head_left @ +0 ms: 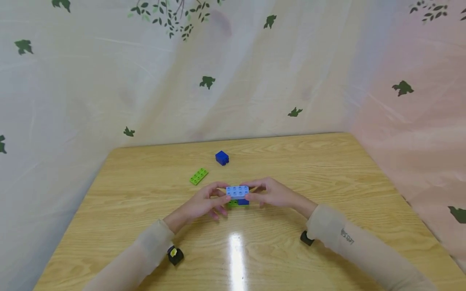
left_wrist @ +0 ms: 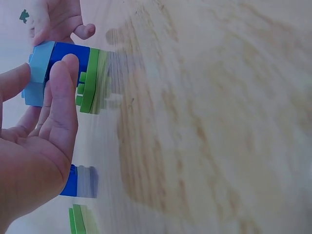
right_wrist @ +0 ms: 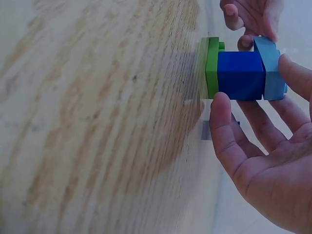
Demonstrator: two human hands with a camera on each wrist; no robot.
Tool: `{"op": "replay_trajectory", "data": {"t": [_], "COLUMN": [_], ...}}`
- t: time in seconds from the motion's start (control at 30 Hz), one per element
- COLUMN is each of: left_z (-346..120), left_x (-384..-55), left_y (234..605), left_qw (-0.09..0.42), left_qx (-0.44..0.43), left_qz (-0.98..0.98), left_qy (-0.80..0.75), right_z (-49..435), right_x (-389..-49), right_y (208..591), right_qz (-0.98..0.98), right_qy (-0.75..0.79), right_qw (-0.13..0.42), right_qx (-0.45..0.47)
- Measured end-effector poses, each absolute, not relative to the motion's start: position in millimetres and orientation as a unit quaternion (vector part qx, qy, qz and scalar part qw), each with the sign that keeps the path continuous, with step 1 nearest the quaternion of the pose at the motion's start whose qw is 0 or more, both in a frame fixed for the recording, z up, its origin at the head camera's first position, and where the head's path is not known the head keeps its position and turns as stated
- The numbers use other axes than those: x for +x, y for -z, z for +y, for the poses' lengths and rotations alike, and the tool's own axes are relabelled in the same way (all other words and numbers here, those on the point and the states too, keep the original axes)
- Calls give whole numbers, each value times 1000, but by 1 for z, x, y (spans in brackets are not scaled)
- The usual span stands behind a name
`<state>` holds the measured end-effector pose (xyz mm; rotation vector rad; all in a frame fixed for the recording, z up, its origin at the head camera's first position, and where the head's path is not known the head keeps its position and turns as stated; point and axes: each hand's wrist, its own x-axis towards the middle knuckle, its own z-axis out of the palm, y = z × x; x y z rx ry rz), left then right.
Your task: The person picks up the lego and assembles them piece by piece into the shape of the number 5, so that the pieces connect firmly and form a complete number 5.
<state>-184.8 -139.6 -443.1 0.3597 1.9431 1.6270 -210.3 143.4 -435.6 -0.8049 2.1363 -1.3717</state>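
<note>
A light blue brick [head_left: 238, 190] with studs on top is held between both hands. It sits tilted over a dark blue brick [right_wrist: 240, 75], which stands on one end of a green studded plate [left_wrist: 90, 80] on the table. My left hand [head_left: 204, 201] pinches the light blue brick's left end between thumb and fingers. At the other end, my right hand [head_left: 273, 193] grips the same brick, thumb in front and fingers behind. In the right wrist view, one right fingertip reaches down near the dark blue brick and the green plate.
Farther back on the wooden table [head_left: 320, 161] lie a second dark blue piece [head_left: 222, 158] and another green plate [head_left: 198, 176]. A cloth backdrop [head_left: 240, 109] with leaf prints hangs behind the table. Small black devices [head_left: 175, 255] are at both wrists.
</note>
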Motion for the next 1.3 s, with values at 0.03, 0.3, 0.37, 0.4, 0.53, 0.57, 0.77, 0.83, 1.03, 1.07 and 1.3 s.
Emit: {"op": "replay_trajectory", "data": {"t": [0.03, 0.3, 0.37, 0.4, 0.53, 0.57, 0.77, 0.83, 1.03, 1.07, 1.3], "left_z": [-140, -143, -144, -145, -148, -149, -150, -150, -147, -146, -139], "left_x": [-185, -183, -182, -182, -182, -182, -179, -178, -180, -181, -185], "left_y": [443, 441, 440, 440, 440, 440, 439, 439, 437, 437, 440], "left_qw": [287, 289, 291, 292, 293, 292, 284, 283, 275, 272, 271], "left_qx": [132, 130, 130, 130, 124, 123, 122, 122, 121, 122, 127], "left_qz": [727, 721, 720, 720, 721, 721, 730, 733, 735, 735, 735], "left_qy": [-610, -616, -617, -616, -616, -615, -610, -607, -608, -609, -609], "right_z": [143, 138, 136, 135, 133, 133, 132, 132, 135, 135, 142], "right_x": [-210, -206, -206, -206, -205, -205, -204, -204, -206, -207, -211], "right_y": [435, 437, 439, 440, 442, 442, 440, 440, 439, 438, 431], "right_qz": [780, 786, 785, 784, 775, 773, 767, 766, 765, 767, 787], "right_qy": [501, 497, 497, 499, 510, 512, 517, 516, 515, 513, 483], "right_qw": [238, 233, 231, 232, 244, 247, 260, 264, 272, 271, 263], "right_qx": [-290, -284, -288, -289, -285, -282, -276, -277, -274, -275, -281]}}
